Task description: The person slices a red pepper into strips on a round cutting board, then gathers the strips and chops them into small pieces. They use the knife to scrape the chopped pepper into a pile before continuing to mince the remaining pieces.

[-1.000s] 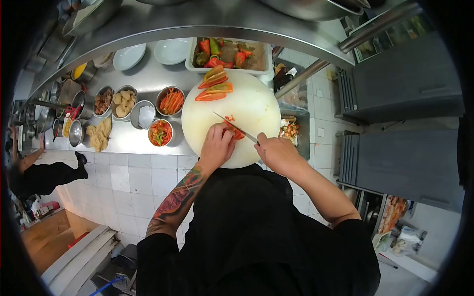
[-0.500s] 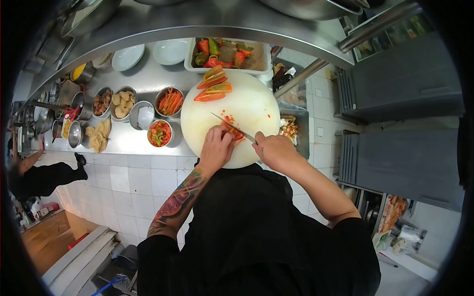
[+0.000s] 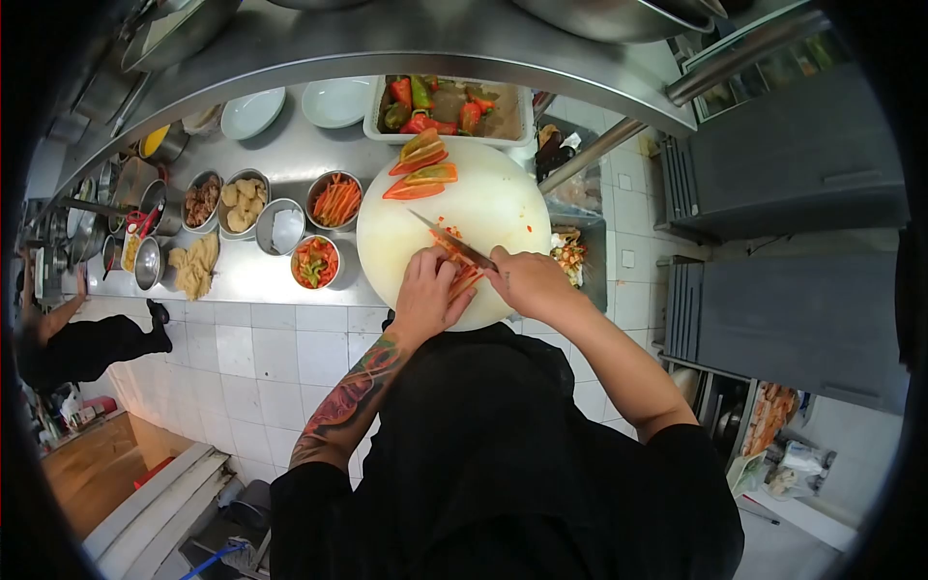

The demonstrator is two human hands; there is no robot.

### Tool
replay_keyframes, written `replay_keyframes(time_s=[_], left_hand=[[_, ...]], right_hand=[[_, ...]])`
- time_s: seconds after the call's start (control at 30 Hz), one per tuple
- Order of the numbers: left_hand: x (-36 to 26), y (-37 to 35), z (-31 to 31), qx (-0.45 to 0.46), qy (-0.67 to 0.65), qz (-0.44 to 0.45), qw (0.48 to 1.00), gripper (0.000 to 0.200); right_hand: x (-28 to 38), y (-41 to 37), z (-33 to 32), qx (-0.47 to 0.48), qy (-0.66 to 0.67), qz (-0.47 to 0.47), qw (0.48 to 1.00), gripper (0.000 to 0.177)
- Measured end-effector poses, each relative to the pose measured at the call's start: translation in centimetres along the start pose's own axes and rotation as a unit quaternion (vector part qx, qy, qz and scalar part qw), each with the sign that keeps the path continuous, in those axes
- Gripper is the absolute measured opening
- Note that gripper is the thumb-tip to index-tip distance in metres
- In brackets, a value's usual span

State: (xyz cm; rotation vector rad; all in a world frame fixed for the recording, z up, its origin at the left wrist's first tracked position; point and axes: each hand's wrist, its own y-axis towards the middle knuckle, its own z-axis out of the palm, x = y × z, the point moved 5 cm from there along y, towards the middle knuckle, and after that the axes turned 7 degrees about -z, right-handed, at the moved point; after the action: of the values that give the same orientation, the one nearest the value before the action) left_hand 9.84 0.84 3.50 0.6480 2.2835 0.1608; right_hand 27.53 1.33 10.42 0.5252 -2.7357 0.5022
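My right hand (image 3: pixel 530 283) is closed round the handle of a kitchen knife (image 3: pixel 454 240), whose blade points up and left across the round white cutting board (image 3: pixel 503 193). Under the fingers of my left hand (image 3: pixel 427 295), red pepper strips (image 3: pixel 465 277) are pressed to the board, with the blade right beside the fingertips. Small red diced bits lie around the blade. Farther up the board rest larger red-orange pepper pieces (image 3: pixel 425 181), apart from both hands.
Behind the board stands a white tub (image 3: pixel 530 114) of whole peppers. To the left are metal bowls of carrot strips (image 3: pixel 336 200) and chopped peppers (image 3: pixel 315 262). A steel shelf (image 3: pixel 406 66) overhangs the counter. Another person (image 3: pixel 92 348) stands far left.
The knife and my right hand have shifted slightly up and left. My left thumb has spread outward, showing more of the pepper strips beneath the hand.
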Motion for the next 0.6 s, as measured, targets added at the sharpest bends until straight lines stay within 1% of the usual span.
replay_keyframes(time_s=[0.07, 0.17, 0.3, 0.37, 0.43, 0.6], left_hand=[[0.4, -0.2, 0.8, -0.006, 0.009, -0.001, 1.0, 0.033], [1.0, -0.4, 1.4, -0.017, 0.017, -0.001, 1.0, 0.033], [0.4, -0.4, 0.3, -0.046, 0.004, -0.007, 0.999, 0.033], [0.7, -0.4, 0.7, -0.043, 0.0, -0.004, 0.999, 0.033], [0.8, -0.4, 0.8, -0.042, -0.005, -0.003, 0.999, 0.033], [0.8, -0.4, 0.7, -0.046, -0.004, -0.014, 0.999, 0.033]], right_hand=[[0.2, -1.4, -1.2, 0.005, 0.004, 0.008, 1.0, 0.024], [0.3, -2.8, -1.3, 0.009, 0.0, 0.004, 1.0, 0.025], [1.5, -3.6, -1.5, 0.019, -0.008, -0.009, 1.0, 0.024], [1.9, -3.9, -1.3, 0.047, -0.013, -0.01, 0.999, 0.023], [2.0, -4.3, -0.9, 0.046, -0.018, -0.004, 0.999, 0.023], [1.5, -2.1, 0.7, 0.026, -0.009, -0.015, 1.0, 0.023]])
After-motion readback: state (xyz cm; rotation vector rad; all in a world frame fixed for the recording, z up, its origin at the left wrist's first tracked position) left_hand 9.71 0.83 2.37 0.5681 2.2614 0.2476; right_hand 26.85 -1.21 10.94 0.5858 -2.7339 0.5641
